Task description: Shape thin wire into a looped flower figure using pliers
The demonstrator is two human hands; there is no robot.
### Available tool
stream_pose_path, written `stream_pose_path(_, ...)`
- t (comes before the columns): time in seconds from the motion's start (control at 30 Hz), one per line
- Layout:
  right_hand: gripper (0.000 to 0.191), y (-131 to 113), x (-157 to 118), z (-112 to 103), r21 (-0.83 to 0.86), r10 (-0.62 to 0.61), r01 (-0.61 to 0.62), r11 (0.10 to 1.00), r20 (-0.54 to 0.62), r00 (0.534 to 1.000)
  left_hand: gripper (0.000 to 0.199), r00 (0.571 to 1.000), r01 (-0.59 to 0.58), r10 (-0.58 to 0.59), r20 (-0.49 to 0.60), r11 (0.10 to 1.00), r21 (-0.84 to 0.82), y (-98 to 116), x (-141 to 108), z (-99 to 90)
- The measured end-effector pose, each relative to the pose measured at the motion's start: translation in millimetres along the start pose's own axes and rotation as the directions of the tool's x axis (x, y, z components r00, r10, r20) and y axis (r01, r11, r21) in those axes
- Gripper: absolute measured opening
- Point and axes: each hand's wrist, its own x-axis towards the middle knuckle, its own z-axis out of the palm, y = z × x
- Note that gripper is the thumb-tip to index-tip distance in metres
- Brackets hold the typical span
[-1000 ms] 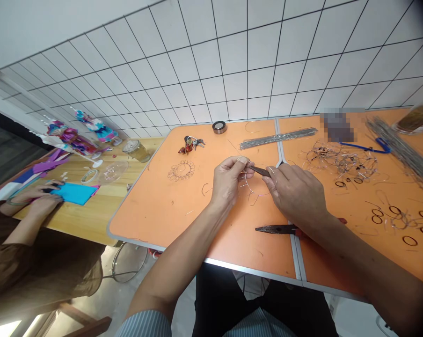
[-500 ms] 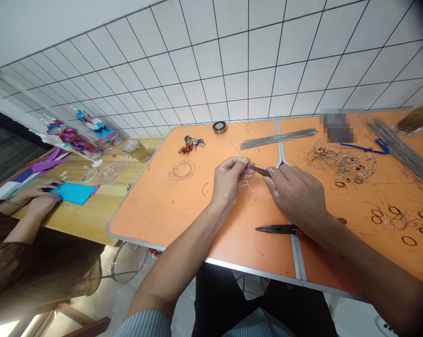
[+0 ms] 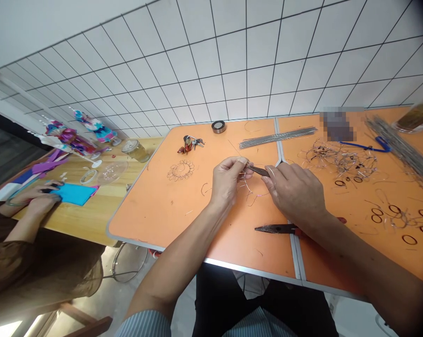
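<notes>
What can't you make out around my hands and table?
In the head view:
Dark tool: its grip, hidden inside the right hand.
Pliers: rear mostly behind the right forearm.
Wire bundle: near end, cut off by the right edge.
Grey object: blurred by pixelation.
Wire piece: detail at the left hand, too small.

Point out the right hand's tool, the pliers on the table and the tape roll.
Tool [image 3: 259, 171], head view: its dark tapered front.
Pliers [image 3: 276, 229], head view: the dark nose.
Tape roll [image 3: 219, 131], head view: its near outer side.
</notes>
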Motion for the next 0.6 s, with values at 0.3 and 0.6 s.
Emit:
stream_pose_path(0.3,0.039,-1,-2,4,0.043,0.026,-0.029,0.999,0.062,0.998,0.034,1.000,-0.002,0.002,0.017,1.000,0.007,0,1,-0.8)
stream_pose_path(0.6,0.036,34,3,0,0.283,0.212,-0.300,0.911,0.301,0.930,0.024,1.000,-0.025,0.025,0.007,0.987,0.160,8,5,-4.7)
